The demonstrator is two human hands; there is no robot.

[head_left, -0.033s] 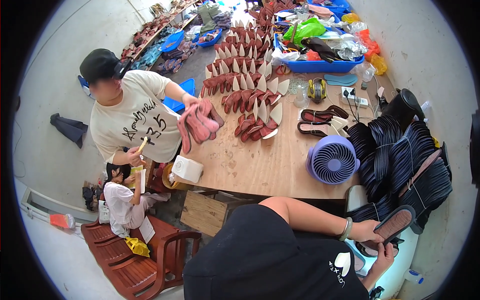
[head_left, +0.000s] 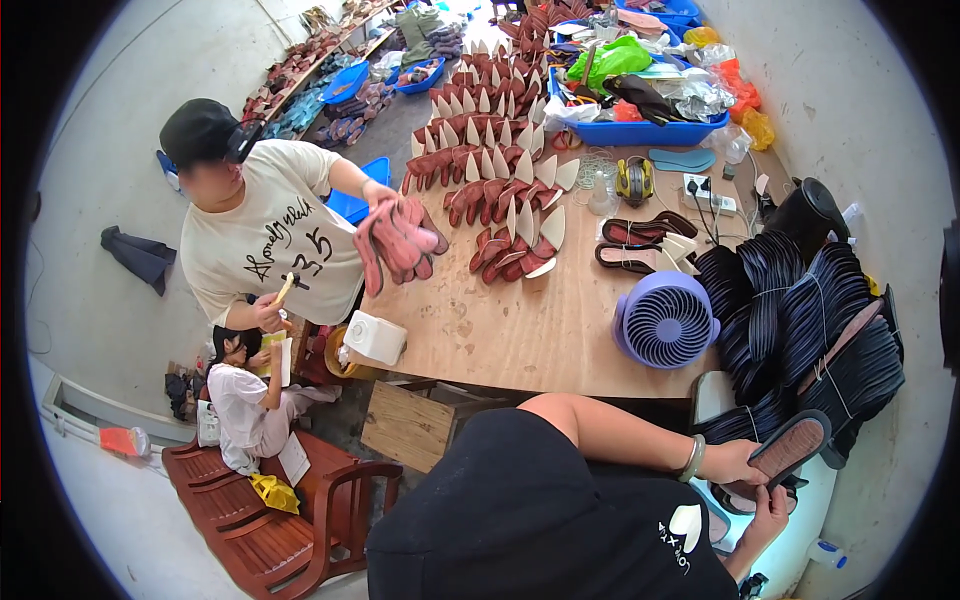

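Low at the right edge, the person's left hand (head_left: pixel 735 462) closes its grip around the heel end of a flat shoe sole (head_left: pixel 792 447), dark rubbery black on the tread side with a reddish-brown rim showing. The right hand (head_left: pixel 768 515) sits just below, fingers curled under the same sole, though whether that grip really pinches it cannot be told, as the left hand covers most of it. A pale bangle (head_left: pixel 690 457) rings the left wrist.

Just above the hands, thick bundles of black soles (head_left: pixel 800 320) lie stacked on edge, tied with thin string, their ribbed edges fanning like pages. Beside them on the plywood counter (head_left: pixel 520 330) stands a round lilac plastic fan (head_left: pixel 665 322) with a slatted grille.

Farther up the counter, rows of pointed maroon shoe uppers (head_left: pixel 500 200) with cream linings stand in ranks. A co-worker in a cream printed shirt lifts a bunch of pink-red uppers (head_left: pixel 398 242) in one hand (head_left: pixel 378 195) and holds a small brush (head_left: pixel 285 288) in the other. A blue plastic tray (head_left: pixel 640 132) of oddments sits at the far end.
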